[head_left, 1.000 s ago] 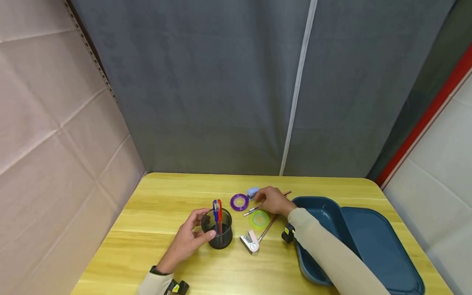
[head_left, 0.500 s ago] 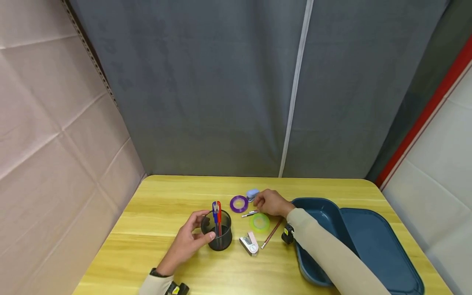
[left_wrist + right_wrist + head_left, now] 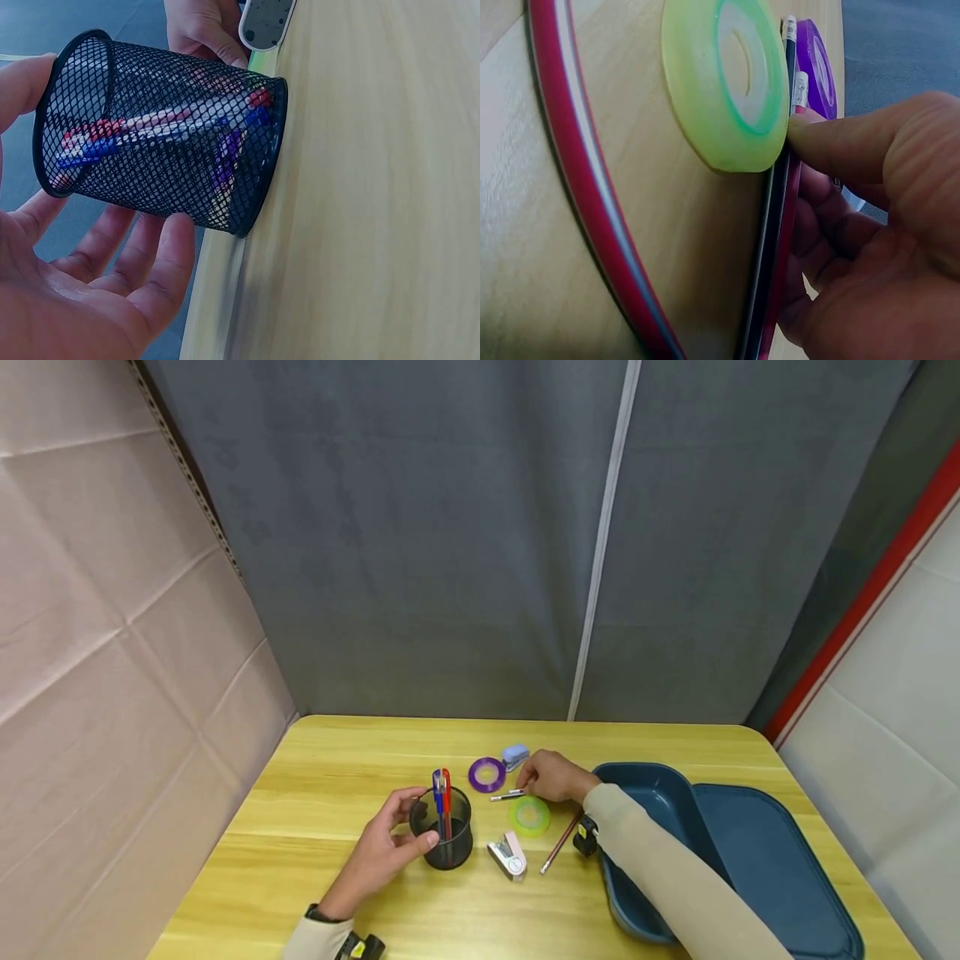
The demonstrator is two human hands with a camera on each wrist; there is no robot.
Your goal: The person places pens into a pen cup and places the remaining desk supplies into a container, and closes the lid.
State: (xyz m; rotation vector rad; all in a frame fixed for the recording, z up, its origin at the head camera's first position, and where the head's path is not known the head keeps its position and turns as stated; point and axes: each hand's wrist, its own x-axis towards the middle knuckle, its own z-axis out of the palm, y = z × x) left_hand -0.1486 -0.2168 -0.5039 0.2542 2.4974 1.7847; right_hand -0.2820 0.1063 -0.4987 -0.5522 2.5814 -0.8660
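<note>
My left hand [image 3: 378,847] holds the upper part of a black mesh pen holder [image 3: 459,839], which stands upright with a blue pen [image 3: 438,793] and a red pen [image 3: 447,797] in it. In the left wrist view, thumb and fingers lie on both sides of the mesh cup [image 3: 165,135]. Two pencils lie side by side on the table, a black pencil [image 3: 774,202] and a red pencil [image 3: 784,240]. My right hand [image 3: 553,775] pinches them near their eraser ends, thumb on the red one. Another striped red pencil [image 3: 560,845] lies loose nearby.
Beside the right hand lie a yellow-green tape roll [image 3: 529,816], a purple tape roll [image 3: 487,774] and a light blue stapler-like item [image 3: 514,755]. A white and grey stapler [image 3: 507,857] sits nearer. A dark blue divided tray [image 3: 787,860] stands under the right forearm.
The loose red pencil has shifted, its eraser end moving right and nearer. The pencil end that stuck out beyond the right hand no longer shows. The left hand stays on the pen holder.
</note>
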